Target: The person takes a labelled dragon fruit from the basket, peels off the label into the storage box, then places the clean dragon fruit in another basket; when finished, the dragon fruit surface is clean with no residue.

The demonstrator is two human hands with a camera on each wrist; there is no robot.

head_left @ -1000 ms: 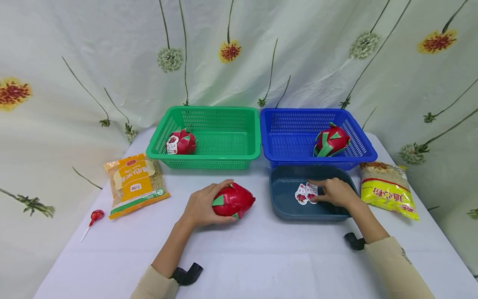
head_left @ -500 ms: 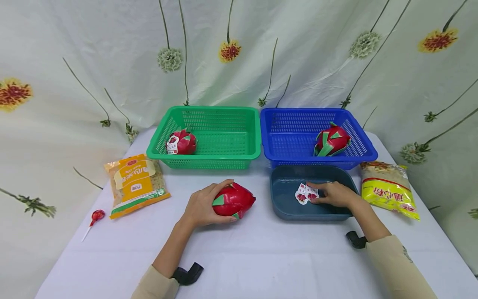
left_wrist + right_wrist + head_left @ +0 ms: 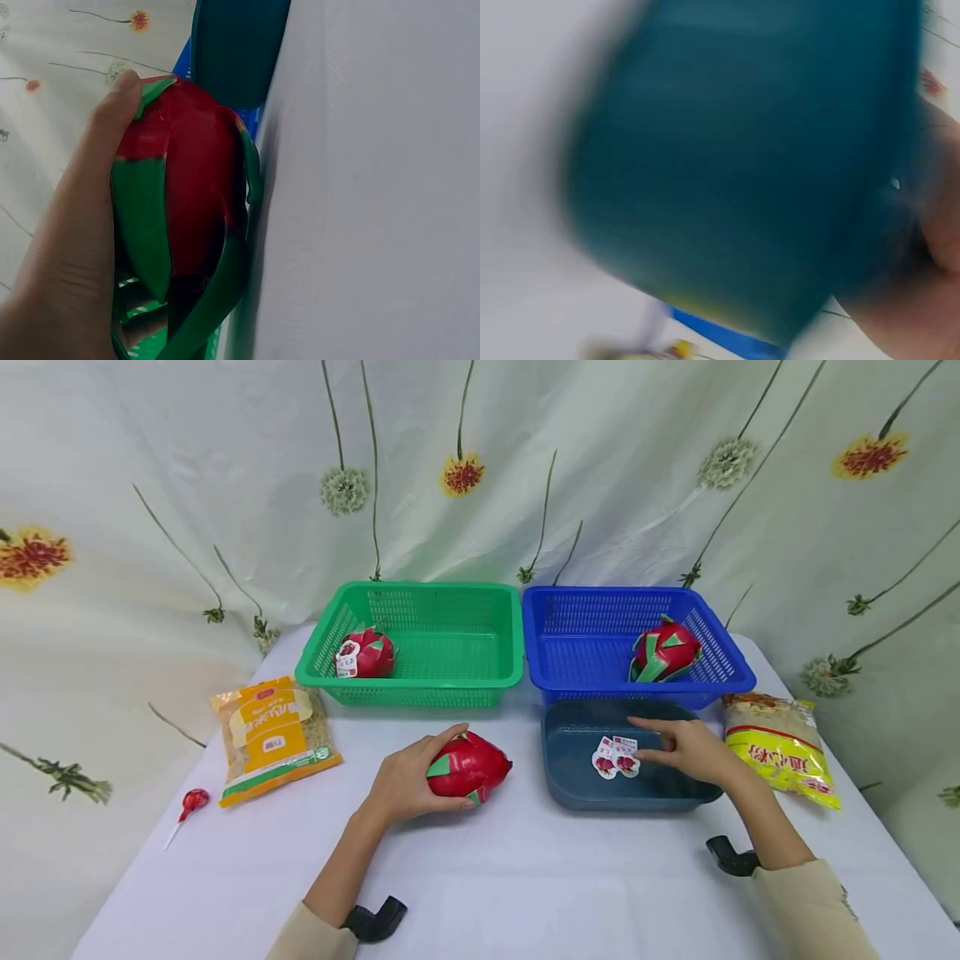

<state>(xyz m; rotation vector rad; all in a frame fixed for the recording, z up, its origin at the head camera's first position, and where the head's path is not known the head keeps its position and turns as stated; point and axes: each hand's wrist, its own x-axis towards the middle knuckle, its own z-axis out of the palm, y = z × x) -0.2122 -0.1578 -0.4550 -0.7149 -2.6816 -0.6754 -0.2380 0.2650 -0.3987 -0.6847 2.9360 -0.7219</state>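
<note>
My left hand (image 3: 405,781) grips a red dragon fruit (image 3: 476,765) with green scales, low over the white cloth. In the left wrist view the thumb lies along one side of the dragon fruit (image 3: 199,172). My right hand (image 3: 693,750) hovers over the right part of a dark teal tray (image 3: 570,795), thumb and forefinger spread apart. Two white stickers printed with dragon fruit pictures lie overlapping in the tray, the left sticker (image 3: 603,763) and the right sticker (image 3: 627,764), the thumb tip close to the latter. The tray's wall (image 3: 720,165) fills most of the blurred right wrist view.
Behind stand a green basket (image 3: 420,683) holding a stickered dragon fruit (image 3: 375,653) and a blue basket (image 3: 637,687) holding another dragon fruit (image 3: 670,650). A yellow-orange pasta bag (image 3: 273,735) and a lollipop (image 3: 193,802) lie left, a yellow bag (image 3: 780,750) right.
My right hand has drawn back a little to the right from the stickers, its thumb and forefinger opening wider. The left hand keeps its hold on the dragon fruit. The head view has tipped slightly.
</note>
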